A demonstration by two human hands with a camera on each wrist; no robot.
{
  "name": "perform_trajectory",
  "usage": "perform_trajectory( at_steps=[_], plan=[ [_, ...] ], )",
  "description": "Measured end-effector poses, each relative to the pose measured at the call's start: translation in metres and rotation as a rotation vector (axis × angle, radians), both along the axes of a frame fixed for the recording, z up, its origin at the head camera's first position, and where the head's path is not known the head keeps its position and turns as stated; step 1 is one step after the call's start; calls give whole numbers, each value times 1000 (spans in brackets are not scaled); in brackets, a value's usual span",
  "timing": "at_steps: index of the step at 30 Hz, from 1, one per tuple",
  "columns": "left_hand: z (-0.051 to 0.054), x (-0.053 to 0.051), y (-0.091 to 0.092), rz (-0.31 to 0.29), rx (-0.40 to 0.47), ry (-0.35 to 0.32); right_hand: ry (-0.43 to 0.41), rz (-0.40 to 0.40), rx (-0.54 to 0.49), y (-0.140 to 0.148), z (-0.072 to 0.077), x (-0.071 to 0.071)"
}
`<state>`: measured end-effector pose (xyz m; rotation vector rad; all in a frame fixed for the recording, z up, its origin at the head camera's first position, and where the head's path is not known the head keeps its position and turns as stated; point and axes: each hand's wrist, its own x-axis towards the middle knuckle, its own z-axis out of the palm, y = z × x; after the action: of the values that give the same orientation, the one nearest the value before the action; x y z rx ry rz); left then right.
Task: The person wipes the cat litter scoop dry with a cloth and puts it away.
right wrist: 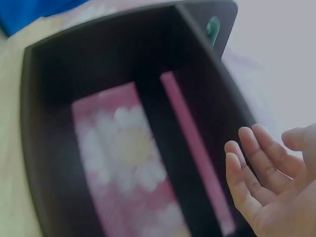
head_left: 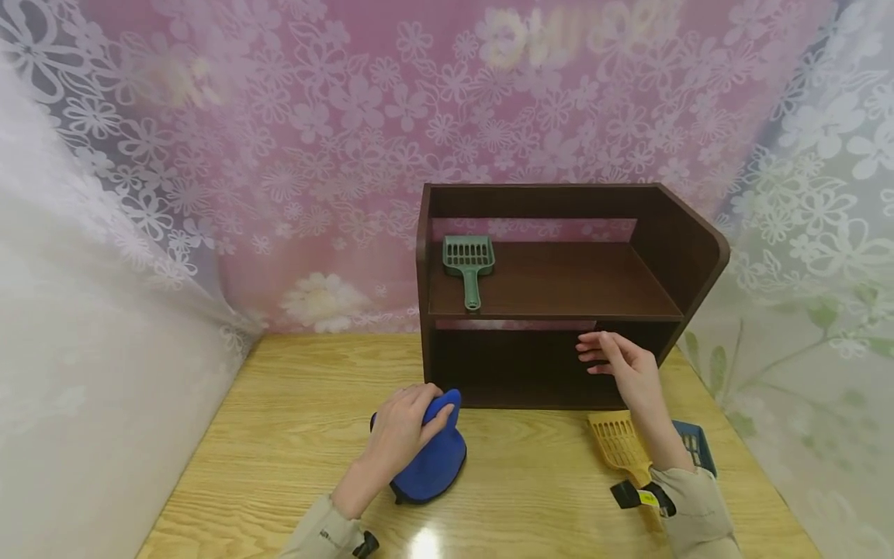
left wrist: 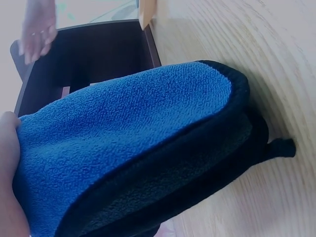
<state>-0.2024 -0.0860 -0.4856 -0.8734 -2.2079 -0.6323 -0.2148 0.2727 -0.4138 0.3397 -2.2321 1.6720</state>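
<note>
Before shelf (head_left: pixel 559 279) | left grip (head_left: pixel 401 423)—clutching blue cloth (head_left: pixel 434 466) | right grip (head_left: pixel 625 369)—relaxed, empty | label (head_left: pixel 648 498) illegible

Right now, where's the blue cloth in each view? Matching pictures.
Head: blue cloth lower middle, just left of centre, gripped by the left hand.
Left wrist: blue cloth large, across the left and centre.
Right wrist: blue cloth, only part, top-left corner.
Shared landmark: dark brown shelf unit, in all three.

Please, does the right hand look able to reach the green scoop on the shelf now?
Probably yes: the right hand is empty, and nothing seems to block its way to the green scoop, whose handle points toward the front of the shelf.
</note>
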Motion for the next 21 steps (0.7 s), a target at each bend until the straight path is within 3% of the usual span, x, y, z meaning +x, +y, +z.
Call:
perform_trajectory(
  at_steps=[6, 16, 21],
  plan=[
    [-1, 0, -1, 14, -5, 5, -106, -77, 91, 23, -32, 19],
    [-5, 0, -2, 41, -29, 8, -267, -225, 425, 55, -68, 45],
    [-5, -1, -2, 41, -18, -6, -306, -325, 521, 68, -88, 59]
  ],
)
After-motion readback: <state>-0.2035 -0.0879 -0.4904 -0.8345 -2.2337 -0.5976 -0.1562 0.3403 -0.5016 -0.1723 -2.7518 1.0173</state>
